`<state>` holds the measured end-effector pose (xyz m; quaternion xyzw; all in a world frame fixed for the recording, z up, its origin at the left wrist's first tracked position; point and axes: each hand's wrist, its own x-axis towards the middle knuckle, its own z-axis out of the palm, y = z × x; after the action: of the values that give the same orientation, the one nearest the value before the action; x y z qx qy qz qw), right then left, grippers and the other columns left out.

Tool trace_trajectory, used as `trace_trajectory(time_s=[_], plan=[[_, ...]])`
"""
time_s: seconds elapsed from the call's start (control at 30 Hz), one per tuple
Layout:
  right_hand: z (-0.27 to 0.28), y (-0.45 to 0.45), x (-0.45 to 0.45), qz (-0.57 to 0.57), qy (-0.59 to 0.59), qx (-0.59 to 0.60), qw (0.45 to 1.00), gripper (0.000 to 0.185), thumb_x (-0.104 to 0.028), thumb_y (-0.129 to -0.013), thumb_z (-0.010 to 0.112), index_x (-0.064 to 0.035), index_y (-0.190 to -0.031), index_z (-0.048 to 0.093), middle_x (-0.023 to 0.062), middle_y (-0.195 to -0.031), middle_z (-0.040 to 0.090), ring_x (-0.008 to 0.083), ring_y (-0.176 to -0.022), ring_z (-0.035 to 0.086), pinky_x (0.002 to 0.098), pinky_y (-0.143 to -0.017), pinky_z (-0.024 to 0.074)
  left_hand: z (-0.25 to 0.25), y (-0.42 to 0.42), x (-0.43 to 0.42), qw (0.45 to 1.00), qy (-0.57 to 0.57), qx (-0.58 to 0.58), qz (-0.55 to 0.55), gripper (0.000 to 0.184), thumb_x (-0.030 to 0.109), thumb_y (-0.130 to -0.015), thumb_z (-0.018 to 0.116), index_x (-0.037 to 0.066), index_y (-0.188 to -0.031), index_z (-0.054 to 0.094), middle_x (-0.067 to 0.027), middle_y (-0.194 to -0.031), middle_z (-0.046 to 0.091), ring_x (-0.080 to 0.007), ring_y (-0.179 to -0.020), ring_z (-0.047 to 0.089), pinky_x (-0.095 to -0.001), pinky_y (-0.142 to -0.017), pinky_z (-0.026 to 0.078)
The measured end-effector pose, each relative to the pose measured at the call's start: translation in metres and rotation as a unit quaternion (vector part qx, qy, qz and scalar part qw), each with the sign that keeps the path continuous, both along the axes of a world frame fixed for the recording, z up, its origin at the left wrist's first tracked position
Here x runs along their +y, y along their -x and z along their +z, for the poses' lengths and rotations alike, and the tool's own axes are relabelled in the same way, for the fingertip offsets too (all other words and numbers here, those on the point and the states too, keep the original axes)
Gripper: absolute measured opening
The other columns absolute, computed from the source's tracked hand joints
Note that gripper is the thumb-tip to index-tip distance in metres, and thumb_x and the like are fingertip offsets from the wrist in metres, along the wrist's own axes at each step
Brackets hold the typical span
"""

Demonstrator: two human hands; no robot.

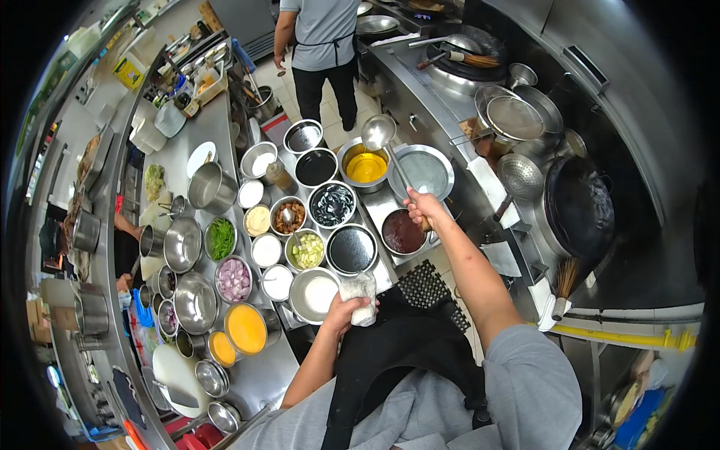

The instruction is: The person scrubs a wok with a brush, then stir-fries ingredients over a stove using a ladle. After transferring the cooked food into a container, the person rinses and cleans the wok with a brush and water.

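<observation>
Reach clearance: open air above close-set containers (298, 298), whose rims bar low sideways travel, w/ bottle (280, 178) standing among them & ladle (400, 171) slanting across yellow-filled pot's (347, 160) R edge.

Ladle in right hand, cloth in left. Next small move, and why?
Probably ease the ladle down and back over the pot of yellow liquid: its bowl shows at that pot's far rim, and the right hand has the handle gripped. The left hand just holds a cloth.
</observation>
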<state>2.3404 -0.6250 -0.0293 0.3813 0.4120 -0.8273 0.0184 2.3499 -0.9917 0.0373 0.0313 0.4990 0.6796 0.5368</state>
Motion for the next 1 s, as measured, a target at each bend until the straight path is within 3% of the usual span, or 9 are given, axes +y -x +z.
trace_trajectory(time_s=[0.2,0.33,0.5,0.73,0.8,0.83,0.9,0.97,1.0], plan=[[0.038,-0.040,0.013,-0.013,0.204,0.130,0.970,0.043,-0.042,-0.102,0.054,0.0010,-0.100,0.054,-0.0057,-0.058,0.038,0.0016,-0.038,0.033,0.0194,-0.031,0.0292,-0.003,0.003,0.010,1.000,0.001,0.004,-0.024,0.047,0.010,-0.076,0.068,-0.005,-0.119,0.055,-0.0189,-0.090,0.069,-0.0282,-0.077,0.070,-0.0406,-0.072,0.059],[0.119,-0.094,0.009,-0.009,0.261,0.219,0.940,0.045,-0.044,-0.105,0.044,0.0000,-0.103,0.056,-0.0059,-0.056,0.040,0.0014,-0.034,0.033,0.0181,-0.026,0.0296,-0.002,0.003,0.030,0.998,-0.006,-0.002,-0.070,0.046,0.010,-0.076,0.069,-0.005,-0.118,0.056,-0.0182,-0.090,0.069,-0.0282,-0.077,0.070,-0.0404,-0.072,0.059],[0.198,-0.198,0.023,-0.082,0.103,0.287,0.949,0.048,-0.047,-0.104,0.045,0.0001,-0.109,0.055,-0.0070,-0.058,0.036,0.0003,-0.036,0.029,0.0185,-0.028,0.0271,-0.007,-0.006,0.070,0.991,0.004,-0.001,-0.135,0.042,0.008,-0.076,0.069,-0.004,-0.115,0.057,-0.0177,-0.089,0.068,-0.0284,-0.076,0.070,-0.0405,-0.070,0.059],[0.207,-0.374,0.074,-0.343,-0.236,0.083,0.905,0.041,-0.040,-0.102,0.052,-0.0005,-0.104,0.060,0.0026,-0.061,0.050,0.0082,-0.038,0.044,0.0254,-0.033,0.0368,-0.002,-0.048,0.150,0.978,-0.012,0.025,-0.204,0.043,0.008,-0.076,0.069,-0.004,-0.114,0.056,-0.0178,-0.088,0.068,-0.0300,-0.076,0.069,-0.0431,-0.070,0.059],[0.187,-0.414,0.084,-0.333,-0.536,-0.281,0.723,0.039,-0.037,-0.099,0.057,0.0014,-0.095,0.061,0.0144,-0.066,0.061,0.0211,-0.042,0.058,0.0364,-0.039,0.0453,0.005,-0.066,0.174,0.975,-0.022,0.026,-0.218,0.042,0.008,-0.076,0.068,-0.004,-0.115,0.057,-0.0179,-0.089,0.068,-0.0299,-0.077,0.069,-0.0429,-0.071,0.059],[0.176,-0.438,0.091,-0.339,-0.532,-0.286,0.721,0.039,-0.037,-0.099,0.057,0.0014,-0.095,0.061,0.0144,-0.066,0.061,0.0211,-0.042,0.058,0.0364,-0.039,0.0453,0.004,-0.075,0.185,0.974,-0.019,0.024,-0.226,0.042,0.008,-0.076,0.068,-0.004,-0.115,0.056,-0.0180,-0.090,0.068,-0.0299,-0.078,0.069,-0.0426,-0.072,0.059],[0.160,-0.484,0.106,-0.286,-0.535,-0.365,0.706,0.037,-0.033,-0.096,0.059,0.0040,-0.089,0.060,0.0261,-0.075,0.066,0.0378,-0.061,0.068,0.0468,-0.056,0.0528,0.002,-0.095,0.208,0.970,-0.014,0.022,-0.241,0.043,0.007,-0.077,0.067,-0.004,-0.116,0.056,-0.0181,-0.091,0.068,-0.0298,-0.079,0.069,-0.0422,-0.072,0.058],[0.196,-0.497,0.100,-0.285,-0.434,-0.361,0.774,0.034,-0.029,-0.096,0.058,0.0048,-0.091,0.060,0.0288,-0.079,0.066,0.0453,-0.077,0.067,0.0513,-0.070,0.0530,0.000,-0.112,0.228,0.962,-0.026,0.031,-0.271,0.043,0.007,-0.077,0.067,-0.004,-0.117,0.055,-0.0181,-0.091,0.067,-0.0300,-0.079,0.069,-0.0423,-0.072,0.058],[0.177,-0.511,0.112,-0.284,-0.511,-0.380,0.716,0.033,-0.028,-0.096,0.058,0.0053,-0.093,0.060,0.0306,-0.082,0.066,0.0476,-0.083,0.065,0.0523,-0.074,0.0523,0.000,-0.121,0.238,0.960,-0.018,0.033,-0.277,0.043,0.007,-0.078,0.067,-0.004,-0.118,0.054,-0.0181,-0.091,0.067,-0.0297,-0.079,0.069,-0.0422,-0.072,0.058]])
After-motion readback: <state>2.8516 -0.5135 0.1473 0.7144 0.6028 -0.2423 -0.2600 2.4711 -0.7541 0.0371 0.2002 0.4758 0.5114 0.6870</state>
